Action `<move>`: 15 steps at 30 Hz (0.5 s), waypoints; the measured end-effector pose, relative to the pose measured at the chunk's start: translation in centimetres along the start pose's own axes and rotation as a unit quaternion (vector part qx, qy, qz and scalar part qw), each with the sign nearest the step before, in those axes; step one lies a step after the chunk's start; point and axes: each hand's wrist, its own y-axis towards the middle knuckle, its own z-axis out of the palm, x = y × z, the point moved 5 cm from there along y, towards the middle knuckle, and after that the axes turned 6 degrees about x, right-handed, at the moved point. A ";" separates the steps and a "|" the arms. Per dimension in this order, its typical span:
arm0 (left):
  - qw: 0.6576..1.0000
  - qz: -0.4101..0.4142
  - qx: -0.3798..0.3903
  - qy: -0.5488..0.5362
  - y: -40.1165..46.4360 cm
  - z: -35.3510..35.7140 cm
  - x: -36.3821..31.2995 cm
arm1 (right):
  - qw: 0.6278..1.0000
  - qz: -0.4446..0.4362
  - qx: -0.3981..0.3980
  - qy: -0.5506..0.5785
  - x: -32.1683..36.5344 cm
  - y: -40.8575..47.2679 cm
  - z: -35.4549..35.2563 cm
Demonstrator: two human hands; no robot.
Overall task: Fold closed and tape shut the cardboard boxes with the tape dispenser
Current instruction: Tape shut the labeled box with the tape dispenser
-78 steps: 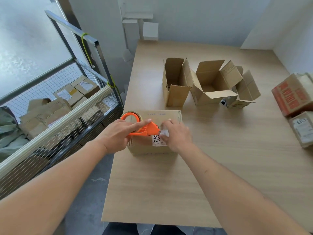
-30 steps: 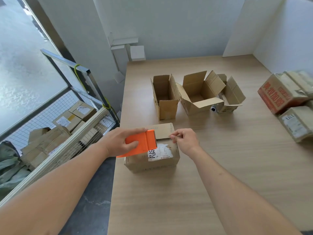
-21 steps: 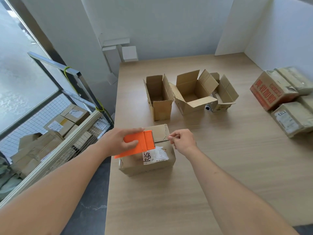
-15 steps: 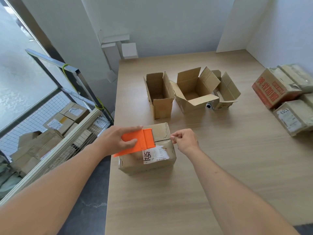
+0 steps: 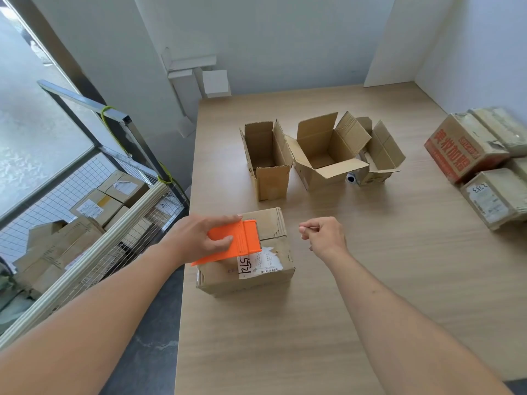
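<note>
A closed cardboard box [image 5: 271, 223] with a white label stands near the table's left edge. My left hand [image 5: 199, 238] grips the orange tape dispenser [image 5: 236, 245] flat over the box's top, its toothed end facing right. Just past the box's right edge, my right hand [image 5: 325, 235] hovers above the table. Its thumb and forefinger are pinched together as on the end of a strip of clear tape, which is hard to make out. Behind the closed box stand three open boxes: a narrow one [image 5: 268, 166], a wide one [image 5: 328, 158] and a crumpled one [image 5: 379, 158].
A small roll [image 5: 351, 177] lies between the wide and crumpled boxes. Taped boxes [image 5: 467, 149] are stacked at the table's [image 5: 285, 337] right edge. Left of the table, a wire cage [image 5: 94, 223] holds several parcels. White walls close the back and right.
My right hand has drawn away from the box's right edge to the right. The left hand and dispenser stay over the box's top. The camera has shifted slightly.
</note>
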 end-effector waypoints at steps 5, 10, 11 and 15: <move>1.000 -0.011 -0.013 0.006 0.5 0.2 -0.5 | 0.998 0.049 0.005 0.040 -1.8 0.6 0.8; 0.999 -0.021 -0.036 -0.007 0.4 0.2 -0.8 | 0.991 0.093 0.028 0.087 -3.1 1.2 3.4; 0.999 -0.021 -0.038 -0.009 0.4 0.3 -0.9 | 0.987 0.108 0.033 0.113 -3.4 1.3 3.9; 0.999 -0.023 -0.035 -0.016 0.5 0.6 -0.9 | 0.982 0.135 0.007 0.130 -4.5 1.7 4.5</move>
